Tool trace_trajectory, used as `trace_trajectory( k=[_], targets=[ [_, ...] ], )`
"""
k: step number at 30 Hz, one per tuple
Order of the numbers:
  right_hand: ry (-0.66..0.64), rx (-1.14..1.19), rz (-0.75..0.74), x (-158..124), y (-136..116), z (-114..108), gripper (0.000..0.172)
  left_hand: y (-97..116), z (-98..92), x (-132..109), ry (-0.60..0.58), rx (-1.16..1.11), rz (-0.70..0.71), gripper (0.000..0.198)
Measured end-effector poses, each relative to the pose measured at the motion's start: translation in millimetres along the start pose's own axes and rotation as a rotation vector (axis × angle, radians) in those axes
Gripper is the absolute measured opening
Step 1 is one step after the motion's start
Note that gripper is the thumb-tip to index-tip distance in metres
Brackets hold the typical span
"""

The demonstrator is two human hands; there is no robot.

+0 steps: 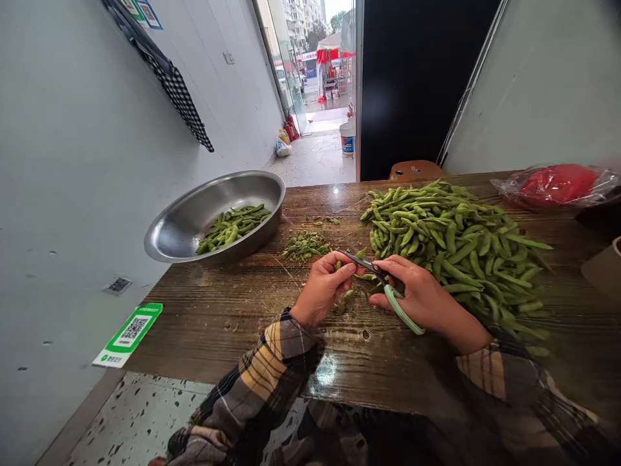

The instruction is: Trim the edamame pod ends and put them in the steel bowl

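My right hand (420, 294) is wrapped round green-handled scissors (402, 310), whose dark blades point left toward my left hand (325, 288). The fingers of my left hand are pinched on a green pod (339, 265), close to the blade tips. Just right of my hands lies a large heap of green pods (451, 239). Small trimmed bits (305, 246) form a little pile beyond my left hand. A steel basin (182, 223) at the left holds more pods (233, 228). A few loose pods lie under my hands.
All this rests on a dark wooden table (218, 323). A green QR-code card (130, 333) is at its left edge. A red item in clear plastic (557, 184) sits at the back right, with a cup-like container (604, 272) at the right edge. An orange stool (414, 169) stands behind.
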State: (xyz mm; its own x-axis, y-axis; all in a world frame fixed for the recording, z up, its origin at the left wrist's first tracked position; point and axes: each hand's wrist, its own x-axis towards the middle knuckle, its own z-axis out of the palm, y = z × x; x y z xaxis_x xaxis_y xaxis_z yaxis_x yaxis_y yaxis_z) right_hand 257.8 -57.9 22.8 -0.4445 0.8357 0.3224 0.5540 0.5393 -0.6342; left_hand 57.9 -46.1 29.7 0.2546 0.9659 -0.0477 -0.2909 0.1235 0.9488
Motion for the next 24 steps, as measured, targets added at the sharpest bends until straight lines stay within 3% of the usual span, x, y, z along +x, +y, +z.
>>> trace_trajectory(
  k=[11, 24],
  targets=[
    [-0.048, -0.028, -0.027, 0.4, 1.3, -4.2, 0.037, -0.5, -5.7, 4.3, 0.025, 0.044, 0.016, 0.020],
    [-0.075, -0.035, -0.045, 1.8, 2.6, 0.3, 0.032, 4.1, -9.4, 7.1, 0.079, -0.086, -0.107, 0.022]
  ],
)
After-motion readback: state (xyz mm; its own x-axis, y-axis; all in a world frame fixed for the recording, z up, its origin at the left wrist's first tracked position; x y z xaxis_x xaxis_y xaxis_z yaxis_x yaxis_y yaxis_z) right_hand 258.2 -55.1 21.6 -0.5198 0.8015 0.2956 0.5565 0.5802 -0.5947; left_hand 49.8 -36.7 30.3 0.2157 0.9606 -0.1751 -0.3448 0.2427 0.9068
